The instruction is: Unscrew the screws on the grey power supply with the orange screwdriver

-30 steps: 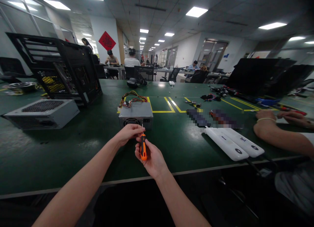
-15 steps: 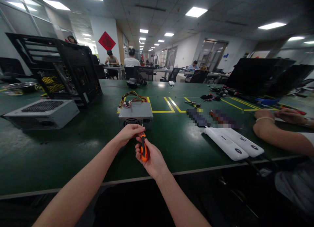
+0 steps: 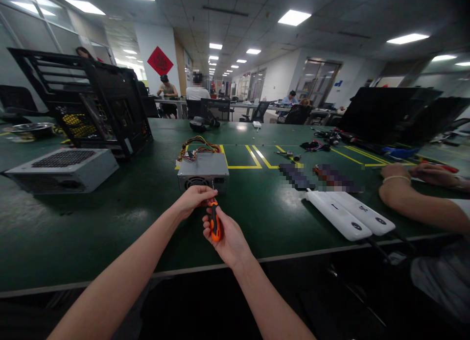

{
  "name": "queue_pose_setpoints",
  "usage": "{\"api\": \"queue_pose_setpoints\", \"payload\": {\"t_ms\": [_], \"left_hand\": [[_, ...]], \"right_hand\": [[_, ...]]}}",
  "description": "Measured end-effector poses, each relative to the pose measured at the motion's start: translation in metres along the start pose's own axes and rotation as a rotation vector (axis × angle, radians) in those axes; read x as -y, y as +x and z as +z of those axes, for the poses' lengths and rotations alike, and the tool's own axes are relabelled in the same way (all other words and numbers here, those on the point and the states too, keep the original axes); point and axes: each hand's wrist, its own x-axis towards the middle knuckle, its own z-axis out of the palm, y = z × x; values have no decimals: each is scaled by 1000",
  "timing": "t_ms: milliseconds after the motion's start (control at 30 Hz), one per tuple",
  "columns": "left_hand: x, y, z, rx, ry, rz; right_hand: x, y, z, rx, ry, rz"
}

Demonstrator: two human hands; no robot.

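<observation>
An orange-and-black screwdriver (image 3: pixel 215 223) is gripped by its handle in my right hand (image 3: pixel 230 236), its shaft pointing away from me. The fingers of my left hand (image 3: pixel 196 199) are pinched together round the shaft near its tip, which shows just above them. Right behind my hands stands a grey metal computer power supply (image 3: pixel 204 166), its fan grille and socket facing me. A bundle of coloured cables (image 3: pixel 200 145) lies at its back. Whether the tip touches the power supply cannot be made out.
To the left lie a larger grey power supply (image 3: pixel 66 168) and an open black computer case (image 3: pixel 106 107). White devices (image 3: pixel 341 215) and phones rest at right, beside another person's arm (image 3: pixel 400 195). Yellow tape marks the green table (image 3: pixel 147 247). Dark monitors (image 3: pixel 385 114) stand far right.
The screwdriver handle has turned slightly in my right hand. Both hands otherwise stay in place. A person in the far left background has shifted leftward.
</observation>
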Motion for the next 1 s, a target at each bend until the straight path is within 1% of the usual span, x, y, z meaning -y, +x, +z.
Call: {"api": "queue_pose_setpoints", "payload": {"t_ms": [100,233,300,533,600,700,767,900,1000], "left_hand": [[0,0,1,-25,3,-5],[-4,-2,-1,33,-27,-30],[-5,-3,-2,41,-26,-21],[-1,2,0,-7,-18,3],[-1,1,-1,22,-19,-16],[-4,-2,-4,99,-14,-36],[-4,-3,-5,113,-4,-22],[-2,-1,-4,75,29,10],[0,1,-3,27,47,15]], "right_hand": [[-1,1,-1,-24,12,-36],[0,2,-1,-6,45,22],[0,1,0,13,37,37],[0,0,0,-18,15,-30],[0,1,0,-5,37,-25],[1,0,0,17,61,23],[1,0,0,22,41,42],[0,-1,0,21,-10,1],[-1,0,-1,11,0,-35]]}}
